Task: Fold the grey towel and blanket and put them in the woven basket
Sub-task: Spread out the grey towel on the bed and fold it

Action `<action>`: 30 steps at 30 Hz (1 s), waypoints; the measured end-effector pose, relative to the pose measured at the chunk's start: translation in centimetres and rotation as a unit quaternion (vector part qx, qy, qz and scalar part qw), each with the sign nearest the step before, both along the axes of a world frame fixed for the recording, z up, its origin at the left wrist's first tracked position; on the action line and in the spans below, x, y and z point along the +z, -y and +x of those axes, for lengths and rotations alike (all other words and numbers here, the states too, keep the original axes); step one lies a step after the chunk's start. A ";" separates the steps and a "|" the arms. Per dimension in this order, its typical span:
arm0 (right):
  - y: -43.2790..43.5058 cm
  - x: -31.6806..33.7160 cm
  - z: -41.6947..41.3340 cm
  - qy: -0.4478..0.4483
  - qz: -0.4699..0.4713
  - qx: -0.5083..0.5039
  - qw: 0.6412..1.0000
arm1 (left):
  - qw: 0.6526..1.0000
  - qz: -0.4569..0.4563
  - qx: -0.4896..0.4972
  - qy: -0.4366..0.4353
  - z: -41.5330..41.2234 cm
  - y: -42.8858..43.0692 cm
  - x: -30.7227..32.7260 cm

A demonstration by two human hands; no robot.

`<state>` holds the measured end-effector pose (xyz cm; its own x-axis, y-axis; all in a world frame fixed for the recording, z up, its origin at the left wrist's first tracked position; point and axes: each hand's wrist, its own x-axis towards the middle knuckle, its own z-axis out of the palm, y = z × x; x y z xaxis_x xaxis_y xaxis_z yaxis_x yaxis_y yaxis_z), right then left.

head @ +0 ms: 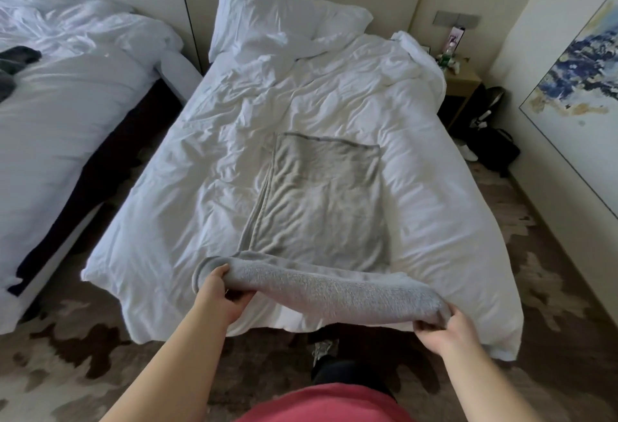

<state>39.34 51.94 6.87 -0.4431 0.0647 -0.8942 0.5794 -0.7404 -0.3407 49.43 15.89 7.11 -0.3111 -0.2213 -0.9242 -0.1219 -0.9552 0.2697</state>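
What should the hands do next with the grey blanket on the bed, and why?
Probably carry the lifted near edge forward and lay it on the far edge. The left hand and right hand each pinch a near corner of the grey blanket, whose near end is raised off the white bed while the rest lies flat. That would halve it. No basket is in view.

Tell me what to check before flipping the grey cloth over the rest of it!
1. Left hand grips its corner of the grey blanket: ok.
2. Right hand grips the other corner: ok.
3. Lifted edge held level between the hands: not ok, the right side sits lower.
4. Far part lies flat on the white duvet: ok, only lightly rippled.
5. Far edge free of clutter to fold onto: ok.
6. Woven basket nearby: cannot tell, it is not in view.
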 end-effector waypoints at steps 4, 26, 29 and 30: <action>1.0 0.3 -6.0 0.005 -0.034 -0.047 0.998 | 0.999 -0.009 0.028 -0.040 -5.3 0.9 0.6; 10.0 -13.3 -29.9 0.102 0.136 0.154 0.973 | 0.998 -0.031 -0.035 0.050 -26.8 3.7 -11.9; 9.3 -13.2 -29.5 0.091 0.137 0.164 0.973 | 0.997 -0.034 -0.041 0.055 -26.0 3.6 -11.6; 9.0 -13.1 -29.1 0.086 0.141 0.168 0.972 | 0.997 -0.036 -0.045 0.055 -25.6 3.6 -11.5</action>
